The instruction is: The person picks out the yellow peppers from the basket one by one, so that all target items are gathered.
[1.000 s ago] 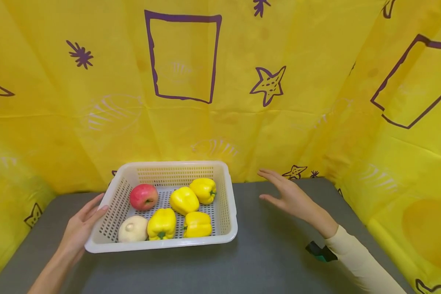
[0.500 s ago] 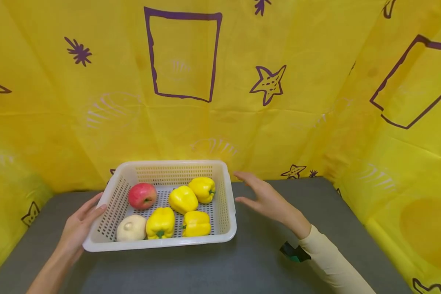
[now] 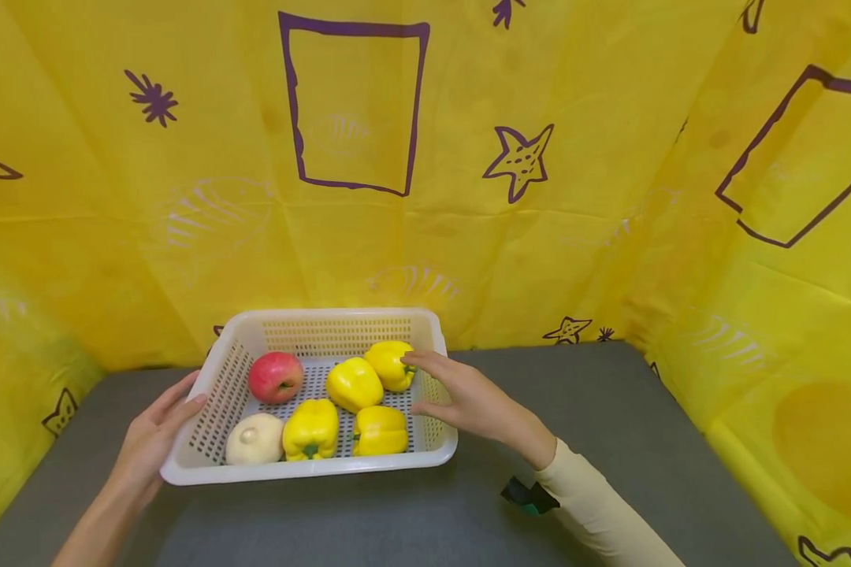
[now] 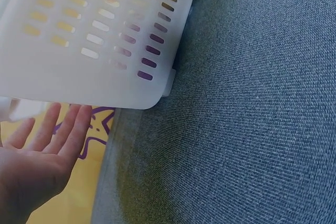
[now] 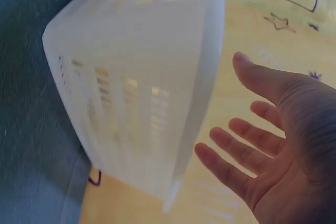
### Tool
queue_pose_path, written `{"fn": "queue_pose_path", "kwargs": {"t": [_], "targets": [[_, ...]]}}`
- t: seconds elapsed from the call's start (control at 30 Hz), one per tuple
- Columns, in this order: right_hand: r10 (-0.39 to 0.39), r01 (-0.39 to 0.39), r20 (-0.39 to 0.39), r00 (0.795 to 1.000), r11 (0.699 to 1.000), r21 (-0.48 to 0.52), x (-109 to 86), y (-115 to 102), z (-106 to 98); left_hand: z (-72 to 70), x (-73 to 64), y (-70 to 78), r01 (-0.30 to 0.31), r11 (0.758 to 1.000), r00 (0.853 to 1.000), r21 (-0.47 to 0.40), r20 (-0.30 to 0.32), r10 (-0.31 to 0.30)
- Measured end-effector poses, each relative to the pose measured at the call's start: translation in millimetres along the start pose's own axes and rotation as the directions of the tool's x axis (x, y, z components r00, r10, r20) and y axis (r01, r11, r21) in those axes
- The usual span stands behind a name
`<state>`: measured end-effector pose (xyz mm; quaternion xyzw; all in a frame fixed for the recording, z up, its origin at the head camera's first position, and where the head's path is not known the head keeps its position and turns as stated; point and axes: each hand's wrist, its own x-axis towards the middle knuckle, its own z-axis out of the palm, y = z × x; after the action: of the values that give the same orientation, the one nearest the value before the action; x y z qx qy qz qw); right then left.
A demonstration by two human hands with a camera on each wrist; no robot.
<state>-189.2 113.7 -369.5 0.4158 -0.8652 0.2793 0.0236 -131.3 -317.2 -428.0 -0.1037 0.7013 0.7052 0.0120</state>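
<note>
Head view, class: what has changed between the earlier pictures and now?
The right hand moved left, from beside the basket to over its right rim, near the yellow peppers, but holds nothing. The left hand stayed at the left rim; basket and peppers kept their places.

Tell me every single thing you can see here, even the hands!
White basket: one, white, on the table
Apple: one, red, in the basket, back left
Round pale thing: one, cream, in the basket, front left; I can't tell what it is
Peppers: four, yellow, in the basket, middle to right
Table: one, grey, under the basket
Cloth: pieces can't be counted, yellow, around the back and sides
Drawings: several, purple and whitish, on the cloth
Dark patch: one, black and green, by the sleeve
Sleeve: one, cream, right arm
Left hand: one, bare, at the basket's left end
Right hand: one, bare, at its right end
</note>
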Motion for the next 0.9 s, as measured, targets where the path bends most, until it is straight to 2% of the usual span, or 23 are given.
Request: {"fn": "queue_pose_path", "kwargs": {"t": [0.23, 0.43, 0.57, 0.73, 0.9], "targets": [[0.013, -0.007, 0.086, 0.996, 0.997, -0.074, 15.3, -20, 20, -3.7, -1.4, -0.6, 0.02, 1.0, 0.999, -0.007, -0.033, -0.021], [-0.003, 0.021, 0.196, 0.981, 0.996, -0.09, 24.8, -27, 34, 0.0, 1.7, -2.5, 0.013, 0.998, 1.0, -0.064, 0.005, -0.012], [-0.02, 0.053, 0.239, 0.971, 0.99, -0.131, 30.5, -27, 43, 0.8, 1.4, -3.4, 0.011, 0.998, 1.0, -0.065, -0.006, -0.012], [0.02, 0.035, 0.288, 0.957, 0.982, -0.185, 35.7, -29, 50, 4.1, 2.9, -2.4, 0.0, 0.999, 1.0, -0.046, -0.011, -0.001], [0.064, 0.027, 0.338, 0.939, 0.966, -0.258, 41.8, -33, 55, 3.4, 1.1, -1.6, -0.021, 0.999, 0.998, -0.034, -0.054, 0.019]]}}
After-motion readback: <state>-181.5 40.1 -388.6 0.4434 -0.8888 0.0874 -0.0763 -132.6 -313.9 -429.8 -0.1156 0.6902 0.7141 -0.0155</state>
